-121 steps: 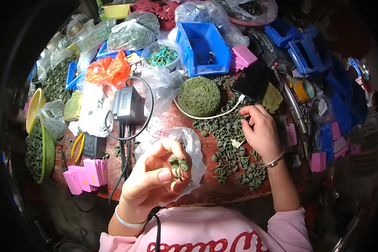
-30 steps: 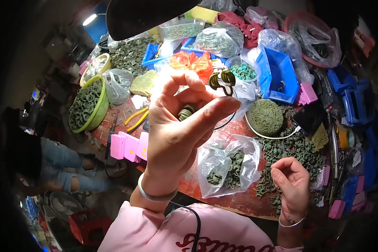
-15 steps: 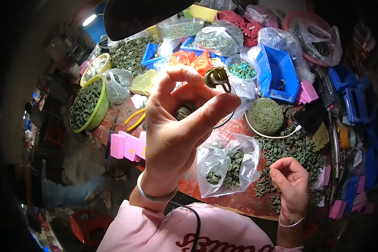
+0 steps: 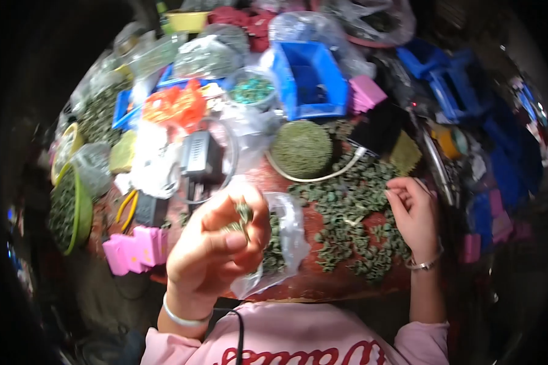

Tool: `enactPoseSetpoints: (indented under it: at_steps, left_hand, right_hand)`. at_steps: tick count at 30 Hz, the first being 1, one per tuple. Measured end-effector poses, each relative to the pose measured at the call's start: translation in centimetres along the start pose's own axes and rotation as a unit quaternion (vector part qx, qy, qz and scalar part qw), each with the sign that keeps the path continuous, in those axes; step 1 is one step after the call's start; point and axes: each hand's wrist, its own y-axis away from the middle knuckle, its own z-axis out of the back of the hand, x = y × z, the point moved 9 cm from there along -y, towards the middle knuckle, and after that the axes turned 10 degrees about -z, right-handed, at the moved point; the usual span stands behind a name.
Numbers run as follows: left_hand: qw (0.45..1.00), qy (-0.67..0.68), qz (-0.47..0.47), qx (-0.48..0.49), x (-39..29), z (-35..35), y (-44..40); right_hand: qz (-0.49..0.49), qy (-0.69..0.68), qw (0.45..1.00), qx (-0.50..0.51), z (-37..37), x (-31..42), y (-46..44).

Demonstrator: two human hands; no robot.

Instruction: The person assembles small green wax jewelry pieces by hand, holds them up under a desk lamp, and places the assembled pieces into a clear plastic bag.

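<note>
My left hand (image 4: 198, 264) is raised over the near side of the red table (image 4: 313, 286). Its fingers are closed round a small olive-green curled piece (image 4: 244, 213), blurred by motion; more may be in the palm. Just behind that hand, a clear plastic bag (image 4: 293, 234) contains similar green pieces and is partly covered by it. My right hand (image 4: 417, 219) is at the right edge of a loose pile of green curled pieces (image 4: 353, 219). Its fingers are bent together, and whatever they may hold is hidden.
A round green textured pad (image 4: 301, 149) lies behind the pile, with a white cable curving round it. Farther back is a blue bin (image 4: 310, 91). Pink blocks (image 4: 134, 249) and a green basin (image 4: 82, 210) of pieces are on the left.
My left hand has come down from in front of the camera, its fingers closing more around the green piece. The view has shifted right. My right hand stays beside the pile.
</note>
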Motion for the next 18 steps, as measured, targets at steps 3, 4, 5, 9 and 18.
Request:
enactPoseSetpoints:
  at_steps: [3,4,5,9,18]
  left_hand:
    - [0.998,0.013,0.068,0.012,4.0,-0.3,0.2]
    - [0.997,0.015,0.075,0.017,4.8,0.0,0.2]
    - [0.997,0.005,0.077,0.009,5.3,-0.1,0.2]
    - [0.995,-0.022,0.096,-0.018,5.7,0.6,0.2]
    - [0.983,-0.157,0.056,-0.072,4.1,1.3,-0.9]
  right_hand:
    - [0.015,0.026,0.999,0.03,-0.9,-0.6,-0.8]
    - [0.026,0.025,0.999,0.033,-1.7,-0.3,-1.0]
    - [0.073,0.065,0.995,0.008,-2.2,0.6,-1.1]
    - [0.158,0.231,0.959,-0.041,-4.8,3.8,-1.7]
    - [0.092,0.029,0.994,-0.061,-2.0,3.5,-1.1]
